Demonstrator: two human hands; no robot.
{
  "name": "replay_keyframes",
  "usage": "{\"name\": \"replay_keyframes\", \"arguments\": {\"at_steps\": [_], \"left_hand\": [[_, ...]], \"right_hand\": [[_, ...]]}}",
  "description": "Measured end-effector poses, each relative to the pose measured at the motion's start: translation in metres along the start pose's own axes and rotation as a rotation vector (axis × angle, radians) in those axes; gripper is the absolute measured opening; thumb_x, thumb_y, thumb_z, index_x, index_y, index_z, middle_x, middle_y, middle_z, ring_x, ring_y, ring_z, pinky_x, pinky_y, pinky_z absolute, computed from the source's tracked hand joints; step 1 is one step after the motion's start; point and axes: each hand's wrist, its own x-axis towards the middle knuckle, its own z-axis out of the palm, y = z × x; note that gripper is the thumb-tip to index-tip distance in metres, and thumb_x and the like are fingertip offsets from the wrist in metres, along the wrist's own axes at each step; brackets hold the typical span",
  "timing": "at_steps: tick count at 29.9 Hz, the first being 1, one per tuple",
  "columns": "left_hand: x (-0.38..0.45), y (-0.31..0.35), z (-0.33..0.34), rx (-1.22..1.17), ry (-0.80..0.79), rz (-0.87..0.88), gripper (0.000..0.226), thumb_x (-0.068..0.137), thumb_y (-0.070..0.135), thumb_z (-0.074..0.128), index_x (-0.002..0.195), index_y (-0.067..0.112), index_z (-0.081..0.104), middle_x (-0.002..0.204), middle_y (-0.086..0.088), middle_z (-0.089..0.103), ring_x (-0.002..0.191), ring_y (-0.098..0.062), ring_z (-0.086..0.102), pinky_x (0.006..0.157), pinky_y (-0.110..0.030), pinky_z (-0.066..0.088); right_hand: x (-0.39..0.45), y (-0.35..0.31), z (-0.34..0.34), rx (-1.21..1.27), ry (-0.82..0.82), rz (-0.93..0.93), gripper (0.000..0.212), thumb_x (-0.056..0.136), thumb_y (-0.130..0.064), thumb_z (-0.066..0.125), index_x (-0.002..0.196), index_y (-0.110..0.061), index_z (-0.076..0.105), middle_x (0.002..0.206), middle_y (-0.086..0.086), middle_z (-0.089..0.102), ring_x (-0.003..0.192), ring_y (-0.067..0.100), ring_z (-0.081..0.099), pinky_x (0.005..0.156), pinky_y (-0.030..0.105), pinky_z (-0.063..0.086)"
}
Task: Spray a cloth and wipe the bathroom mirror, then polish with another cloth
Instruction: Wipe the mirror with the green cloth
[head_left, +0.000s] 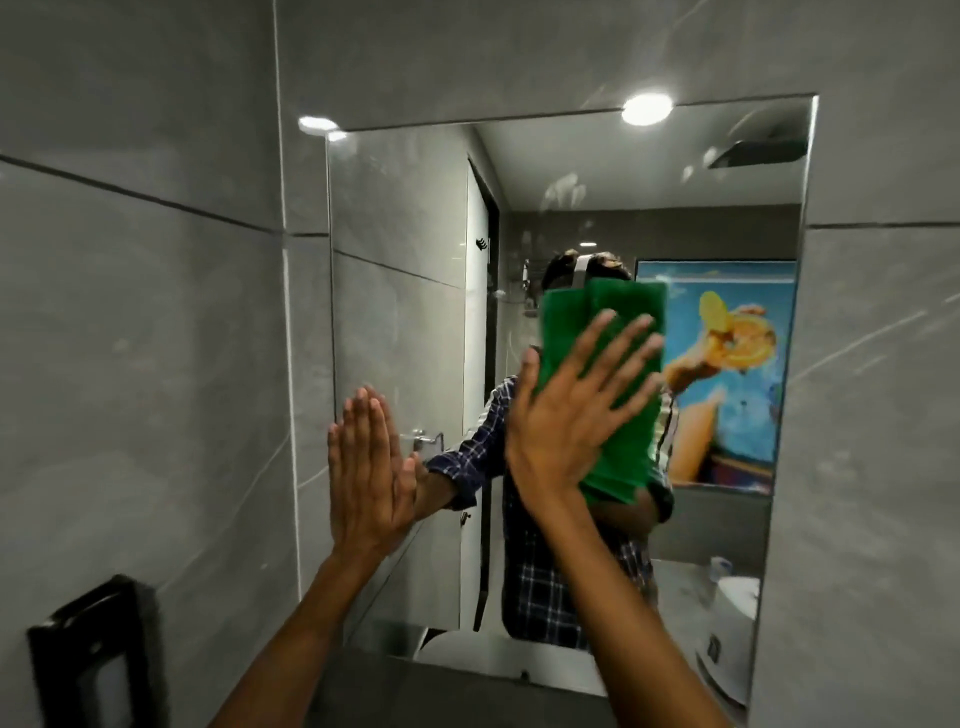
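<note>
Your right hand (566, 415) presses the green cloth (602, 384) flat against the middle of the mirror (571, 171), fingers spread, no closed grip. Your left hand (363, 478) rests open on the mirror's left edge. Smudges remain up top; wiping looks underway, polishing not yet begun.

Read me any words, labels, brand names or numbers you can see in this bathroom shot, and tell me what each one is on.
No text is readable anywhere in this view.
Poster reflected in the mirror: a colourful citrus picture, no lettering made out.
Black wall dispenser: no label legible.
White container reflected at lower right: too small and blurred to read.
Green cloth under the right hand: plain, no tag showing.
</note>
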Motion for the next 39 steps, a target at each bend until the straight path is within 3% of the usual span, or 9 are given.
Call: {"name": "replay_keyframes", "arguments": {"at_steps": [3,7,12,15,18,25,27,32,39], "left_hand": [[-0.001,-0.008,-0.001,0.03,0.003,0.013,0.068,0.103,0.036,0.019,0.162,0.007,0.001,0.172,-0.018,0.006,0.16,-0.031,0.006,0.127,-0.059,0.016],[-0.002,-0.006,-0.004,0.026,0.007,0.032,0.067,0.103,0.035,0.019,0.162,0.008,0.002,0.171,-0.019,0.008,0.16,-0.032,0.009,0.127,-0.059,0.016],[0.0,-0.004,-0.003,0.039,-0.027,-0.014,0.073,0.098,0.036,0.023,0.162,0.006,0.002,0.172,-0.017,0.005,0.16,-0.031,0.007,0.127,-0.059,0.016],[0.0,-0.003,-0.003,0.046,-0.046,-0.015,0.073,0.099,0.038,0.021,0.161,0.005,0.003,0.172,-0.017,0.004,0.16,-0.031,0.006,0.128,-0.058,0.015],[-0.002,-0.002,-0.003,0.053,-0.062,-0.016,0.072,0.099,0.037,0.021,0.161,0.002,0.006,0.172,-0.018,0.004,0.16,-0.032,0.006,0.127,-0.059,0.016],[0.0,-0.001,-0.011,0.057,-0.082,-0.006,0.07,0.104,0.044,0.011,0.161,0.003,0.011,0.171,-0.021,0.011,0.159,-0.032,0.011,0.126,-0.06,0.019],[0.002,-0.003,-0.014,0.06,-0.099,-0.019,0.072,0.103,0.044,0.013,0.16,0.001,0.013,0.171,-0.02,0.01,0.16,-0.032,0.01,0.126,-0.06,0.018],[0.003,0.001,-0.013,0.064,-0.102,-0.028,0.074,0.103,0.047,0.011,0.161,0.002,0.008,0.171,-0.02,0.009,0.159,-0.034,0.011,0.127,-0.059,0.016],[-0.005,0.003,-0.01,0.033,-0.117,-0.022,0.074,0.102,0.047,0.011,0.161,0.001,0.009,0.172,-0.018,0.006,0.16,-0.033,0.01,0.127,-0.059,0.015]], "right_hand": [[-0.035,-0.048,0.026,0.033,-0.139,-0.469,0.078,0.104,-0.059,0.031,0.163,-0.01,0.015,0.171,0.018,0.001,0.159,0.039,0.004,0.127,0.055,-0.008],[-0.051,0.0,0.029,-0.048,-0.255,-0.93,0.071,0.106,-0.048,0.039,0.164,-0.017,0.012,0.173,0.013,0.003,0.16,0.031,-0.001,0.128,0.052,-0.006],[0.011,0.082,-0.012,-0.106,-0.062,-0.403,0.069,0.106,-0.046,0.032,0.164,-0.017,0.01,0.173,0.014,0.003,0.159,0.032,0.001,0.128,0.058,0.0],[0.046,0.043,-0.02,-0.012,0.043,0.047,0.067,0.106,-0.039,0.032,0.164,-0.014,0.01,0.172,0.019,0.009,0.159,0.04,0.007,0.127,0.063,0.007],[0.042,-0.017,-0.011,0.046,0.033,0.097,0.068,0.104,-0.037,0.034,0.163,-0.011,0.014,0.171,0.021,0.012,0.158,0.043,0.01,0.126,0.065,0.011],[-0.029,-0.029,0.028,-0.042,-0.275,-1.04,0.083,0.098,-0.041,0.048,0.164,-0.016,0.006,0.173,0.014,-0.002,0.16,0.033,-0.006,0.128,0.055,-0.007],[-0.02,0.017,0.019,-0.097,-0.284,-1.139,0.084,0.096,-0.042,0.048,0.165,-0.019,0.005,0.174,0.011,-0.003,0.16,0.031,-0.005,0.128,0.053,-0.007],[0.061,0.105,-0.034,-0.115,-0.069,-0.549,0.075,0.101,-0.037,0.042,0.165,-0.019,0.007,0.173,0.012,0.0,0.16,0.032,0.0,0.129,0.058,0.004],[0.139,0.026,-0.041,0.008,0.104,0.094,0.068,0.105,-0.038,0.029,0.164,-0.012,0.007,0.172,0.021,0.006,0.159,0.041,0.005,0.127,0.063,0.012]]}}
